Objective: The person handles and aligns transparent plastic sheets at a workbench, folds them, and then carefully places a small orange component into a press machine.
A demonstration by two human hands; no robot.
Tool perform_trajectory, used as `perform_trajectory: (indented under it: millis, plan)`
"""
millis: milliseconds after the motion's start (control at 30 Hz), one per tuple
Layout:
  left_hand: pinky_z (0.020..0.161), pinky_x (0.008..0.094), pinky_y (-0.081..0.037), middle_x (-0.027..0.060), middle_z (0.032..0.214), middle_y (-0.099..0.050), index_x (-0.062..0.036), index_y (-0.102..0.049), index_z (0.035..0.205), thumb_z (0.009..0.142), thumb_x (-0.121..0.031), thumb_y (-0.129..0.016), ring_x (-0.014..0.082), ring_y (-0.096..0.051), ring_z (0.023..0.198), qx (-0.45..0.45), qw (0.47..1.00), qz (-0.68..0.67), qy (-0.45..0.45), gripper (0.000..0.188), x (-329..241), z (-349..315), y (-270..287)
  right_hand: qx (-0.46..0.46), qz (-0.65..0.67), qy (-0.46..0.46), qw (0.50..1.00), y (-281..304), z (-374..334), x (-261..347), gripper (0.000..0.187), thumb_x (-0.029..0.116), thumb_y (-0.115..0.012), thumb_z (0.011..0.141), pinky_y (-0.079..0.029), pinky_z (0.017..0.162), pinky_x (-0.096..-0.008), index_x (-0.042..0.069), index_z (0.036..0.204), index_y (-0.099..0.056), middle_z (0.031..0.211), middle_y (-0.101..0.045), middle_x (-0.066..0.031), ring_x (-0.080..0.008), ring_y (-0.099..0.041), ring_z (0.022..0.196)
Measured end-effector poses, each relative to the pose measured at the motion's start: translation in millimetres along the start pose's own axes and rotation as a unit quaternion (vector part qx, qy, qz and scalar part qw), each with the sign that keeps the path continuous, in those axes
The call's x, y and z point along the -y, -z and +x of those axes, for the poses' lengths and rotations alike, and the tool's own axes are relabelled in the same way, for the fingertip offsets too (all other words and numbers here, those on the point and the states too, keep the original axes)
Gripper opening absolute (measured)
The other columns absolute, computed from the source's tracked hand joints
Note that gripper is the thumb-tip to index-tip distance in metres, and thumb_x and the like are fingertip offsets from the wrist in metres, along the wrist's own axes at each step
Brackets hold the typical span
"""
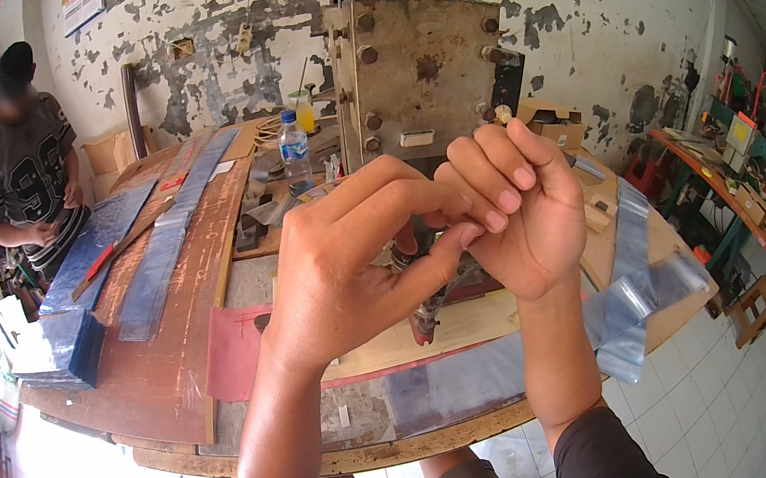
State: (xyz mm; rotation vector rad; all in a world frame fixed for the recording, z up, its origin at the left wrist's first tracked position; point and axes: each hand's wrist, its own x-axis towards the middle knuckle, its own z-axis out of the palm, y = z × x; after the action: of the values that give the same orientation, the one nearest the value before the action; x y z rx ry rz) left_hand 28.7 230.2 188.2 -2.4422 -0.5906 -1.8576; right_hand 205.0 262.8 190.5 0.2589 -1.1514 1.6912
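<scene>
My left hand (355,254) and my right hand (526,215) are raised together over the table, in front of a heavy metal machine (426,70). The left thumb and fingers close in a pinch against the fingertips of the right hand. My right hand is palm toward me, its fingers curled in. Whatever lies between the touching fingertips, if anything, is hidden. Behind the hands, part of the machine's lower tool (426,323) comes down over a pale yellow strip (464,332). A clear bluish plastic strip (459,388) lies along the table's near edge, below my hands.
At left, long plastic strips (167,265), a long blade with a red handle (108,260) and a stack of plastic sheets (67,348) lie on the brown board. A water bottle (295,152) stands behind. Another person (30,156) stands far left. Crumpled plastic (650,290) hangs at right.
</scene>
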Motion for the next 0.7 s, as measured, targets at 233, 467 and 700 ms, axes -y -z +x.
perform_trajectory:
  millis: [233, 467, 700]
  plan:
    - [0.051, 0.0207, -0.047, 0.0046, 0.086, -0.072, -0.0062, -0.073, 0.092, 0.074, -0.004, -0.088, 0.0088, -0.066, 0.064, -0.018, 1.0, 0.003, -0.009, 0.023, 3.5, -0.9, -1.3, 0.018, -0.016, 0.005, 1.0, 1.3, -1.6, -2.9, 0.028, 0.03, -0.043, 0.11, -0.042, 0.068, -0.0277, 0.011, 0.092, -0.053, 0.071, -0.046, -0.0009, -0.0144, -0.044, 0.07]
    - [0.048, 0.0196, -0.042, 0.0041, 0.084, -0.072, -0.0067, -0.071, 0.091, 0.075, -0.012, -0.092, 0.0084, -0.065, 0.062, -0.034, 0.999, 0.001, -0.024, 0.027, 4.5, -0.7, 0.1, 0.064, -0.061, 0.012, 0.996, 5.6, -3.3, -5.2, 0.022, 0.012, -0.053, 0.105, -0.044, 0.075, -0.0263, 0.01, 0.126, -0.047, 0.082, -0.05, -0.0021, -0.012, -0.049, 0.079]
    - [0.049, 0.0204, -0.045, 0.0051, 0.082, -0.07, -0.0054, -0.07, 0.09, 0.075, -0.015, -0.093, 0.0092, -0.065, 0.062, -0.036, 0.999, -0.006, -0.029, 0.029, 4.0, -0.7, 1.5, 0.062, -0.08, 0.017, 0.995, 4.3, -5.2, -6.7, 0.027, 0.008, -0.054, 0.105, -0.045, 0.082, -0.0277, 0.011, 0.129, -0.045, 0.085, -0.051, -0.003, -0.0127, -0.051, 0.083]
